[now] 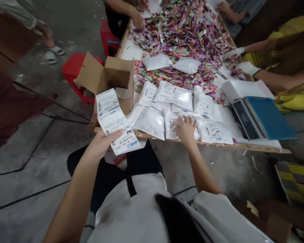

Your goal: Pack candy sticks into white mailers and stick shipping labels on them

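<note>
My left hand (101, 143) is closed on a strip of white shipping labels (114, 119) with barcodes, held up in front of the table's near left corner. My right hand (186, 128) lies palm down, fingers spread, on a white labelled parcel bag (172, 125) at the near edge of the table (243, 145). Several more white parcel bags (174, 96) lie around it, some with labels stuck on. Two unlabelled white bags (157, 61) rest farther back.
An open cardboard box (114, 74) stands at the table's left edge. A heap of colourful small sachets (187, 30) covers the far half. A scale with a blue platform (266, 118) sits right. Other people's hands (138, 22) work the heap; gloved hands (247, 67) at right. Red stools (74, 69) stand left.
</note>
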Action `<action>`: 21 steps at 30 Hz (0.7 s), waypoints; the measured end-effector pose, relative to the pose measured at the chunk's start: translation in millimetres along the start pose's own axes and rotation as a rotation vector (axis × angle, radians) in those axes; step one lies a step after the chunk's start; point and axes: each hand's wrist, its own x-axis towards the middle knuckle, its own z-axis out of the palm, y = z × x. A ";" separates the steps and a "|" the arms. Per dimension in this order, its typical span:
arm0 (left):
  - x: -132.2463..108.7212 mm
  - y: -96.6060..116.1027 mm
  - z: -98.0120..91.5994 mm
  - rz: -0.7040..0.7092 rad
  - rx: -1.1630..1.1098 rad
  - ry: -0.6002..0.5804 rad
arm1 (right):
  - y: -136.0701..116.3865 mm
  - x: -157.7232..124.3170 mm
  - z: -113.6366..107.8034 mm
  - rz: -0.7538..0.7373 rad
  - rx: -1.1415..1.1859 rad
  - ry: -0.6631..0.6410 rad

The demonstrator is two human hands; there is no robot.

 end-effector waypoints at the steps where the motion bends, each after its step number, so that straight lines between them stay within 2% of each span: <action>1: -1.5 -1.5 -0.6 0.013 0.032 -0.048 | -16.4 -0.3 -4.1 -0.019 0.098 0.021; 3: -5.5 -3.2 -0.1 0.037 0.108 -0.139 | -62.3 -3.9 -8.8 -0.114 0.383 -0.036; 6: -10.3 -2.3 -1.3 0.020 0.236 -0.269 | -135.8 -12.8 -5.4 -0.223 0.817 -0.230; 8: -9.9 0.0 -6.5 0.000 0.257 -0.292 | -166.4 -18.4 0.0 -0.238 0.954 -0.270; 9: -8.4 1.3 -9.9 -0.012 0.227 -0.280 | -173.7 -21.4 2.2 -0.276 0.974 -0.270; 12: -1.2 5.0 -15.7 -0.054 0.043 -0.158 | -172.4 -31.4 4.1 -0.531 0.923 -0.258; 14: 3.9 5.9 -12.6 -0.070 -0.053 -0.055 | -166.1 -38.0 1.7 -0.633 0.835 -0.205; 16: 8.6 5.1 -6.2 -0.065 -0.101 0.010 | -164.2 -43.6 -4.8 -0.618 0.731 -0.107; 18: 13.8 2.6 -1.9 -0.063 -0.124 0.023 | -165.8 -47.2 -19.2 -0.585 0.664 -0.005; 20: 20.8 -0.2 -3.2 -0.067 -0.119 0.042 | -163.9 -46.0 -44.0 -0.523 0.687 0.049; 21: 25.0 -1.3 -5.9 -0.060 -0.110 0.063 | -159.3 -42.0 -59.1 -0.456 0.719 0.036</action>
